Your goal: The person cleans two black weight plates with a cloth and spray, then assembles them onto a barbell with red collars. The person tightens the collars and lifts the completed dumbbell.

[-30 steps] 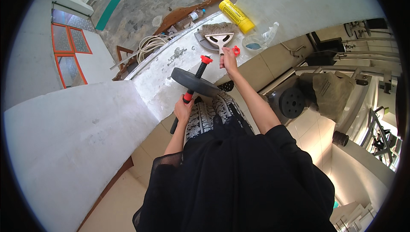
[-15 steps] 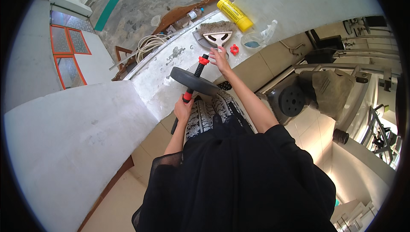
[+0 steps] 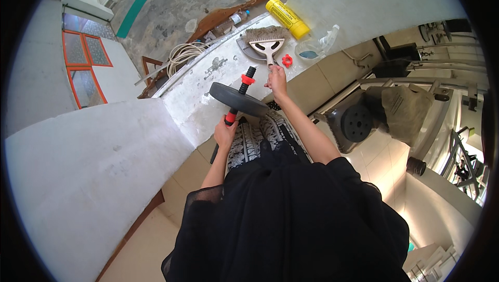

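My left hand is wrapped around the red-and-black grip of a dumbbell bar, which tilts up and away from me. One dark grey weight plate sits on the bar beyond that hand. Above the plate, a red screw collar is on the black threaded end. To the right of the collar, my right hand has its fingers curled in, apart from the collar, with nothing visible in them. It overlaps the handle end of a grey hand brush lying in a dustpan. A second red collar lies beside the brush.
On the white ledge lie a yellow cylinder and a clear spray bottle. A coiled cable and a plastic bottle are past its far edge. Right of me are a black plate and gym equipment frames.
The red collar sits lower on the threaded end, closer to the plate. My right hand has drawn back from the collar, and its spread fingers have curled in. My left hand keeps its hold.
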{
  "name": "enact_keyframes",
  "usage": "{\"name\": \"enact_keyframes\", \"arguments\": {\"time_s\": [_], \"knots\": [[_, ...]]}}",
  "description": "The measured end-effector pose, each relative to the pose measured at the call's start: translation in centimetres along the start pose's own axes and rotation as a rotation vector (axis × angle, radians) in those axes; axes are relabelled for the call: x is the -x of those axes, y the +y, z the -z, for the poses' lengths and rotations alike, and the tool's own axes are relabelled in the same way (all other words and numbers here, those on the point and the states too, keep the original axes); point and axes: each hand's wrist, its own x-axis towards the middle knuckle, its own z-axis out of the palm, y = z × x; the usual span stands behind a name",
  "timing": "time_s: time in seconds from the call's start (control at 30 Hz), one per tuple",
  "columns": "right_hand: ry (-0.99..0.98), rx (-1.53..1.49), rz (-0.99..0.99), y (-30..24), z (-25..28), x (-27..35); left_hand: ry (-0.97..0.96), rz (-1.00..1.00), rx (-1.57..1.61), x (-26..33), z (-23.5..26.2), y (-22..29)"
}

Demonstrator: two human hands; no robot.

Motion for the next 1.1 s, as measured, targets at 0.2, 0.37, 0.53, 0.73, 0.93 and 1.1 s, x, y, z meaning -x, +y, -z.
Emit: {"name": "enact_keyframes", "arguments": {"time_s": [0.2,0.37,0.53,0.73,0.93,1.1], "knots": [[0.023,0.017,-0.009,0.6,-1.4,-0.1,-0.013,-0.003,0.011,0.1,-0.1,0.7],[0.103,0.041,-0.038,0.5,-1.0,0.1,-0.003,0.011,0.02,0.3,-0.2,0.6],[-0.047,0.102,-0.023,-0.2,-2.5,1.5,-0.001,0.017,0.03,0.2,0.1,0.5],[-0.062,0.082,-0.004,2.0,-1.3,0.9,-0.005,0.01,0.031,0.2,-0.2,0.7],[-0.121,0.063,-0.132,0.7,-1.2,0.7,-0.003,-0.013,0.042,0.1,-0.3,0.2],[-0.164,0.051,-0.09,0.5,-2.9,2.3,-0.026,0.009,0.029,0.1,-0.1,0.7]]}}
